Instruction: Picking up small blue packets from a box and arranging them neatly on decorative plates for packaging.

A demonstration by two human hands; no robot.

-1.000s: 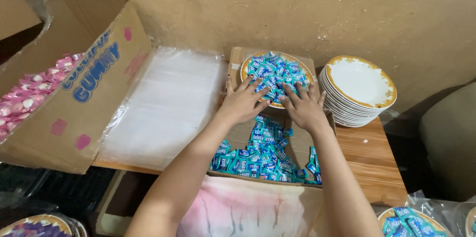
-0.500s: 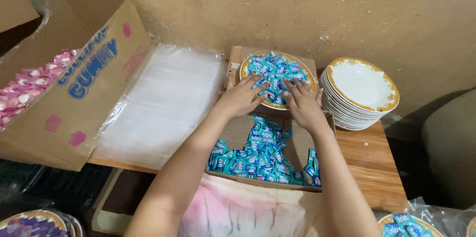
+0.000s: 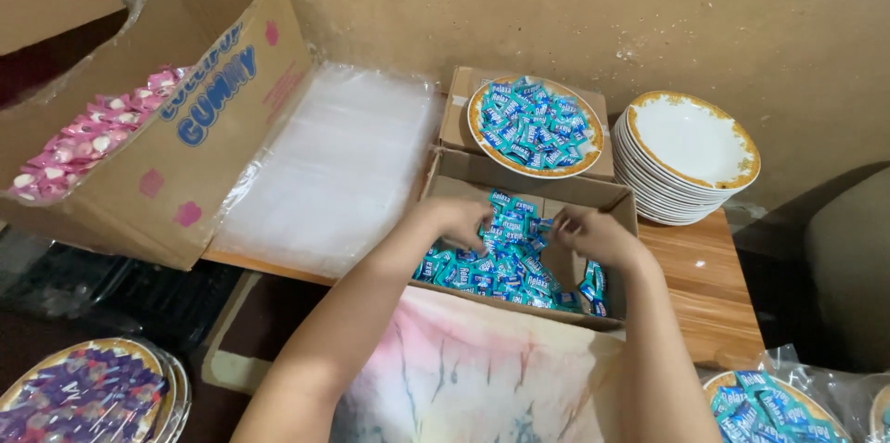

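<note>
Blue-wrapped candies (image 3: 505,262) (gold-rimmed white plates (image 3: 691,142))

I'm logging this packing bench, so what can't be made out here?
- Head view: left hand and right hand are in the box of blue sweets; the fingers' grip is hidden.
- Wrapped plate, bottom right: cut off by the edge.
- Stack of plates: count too fine.

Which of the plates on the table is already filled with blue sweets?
The single plate on the box flap behind the open box, heaped with blue wrapped sweets. The stack of plates to its right has an empty white top plate.
</note>
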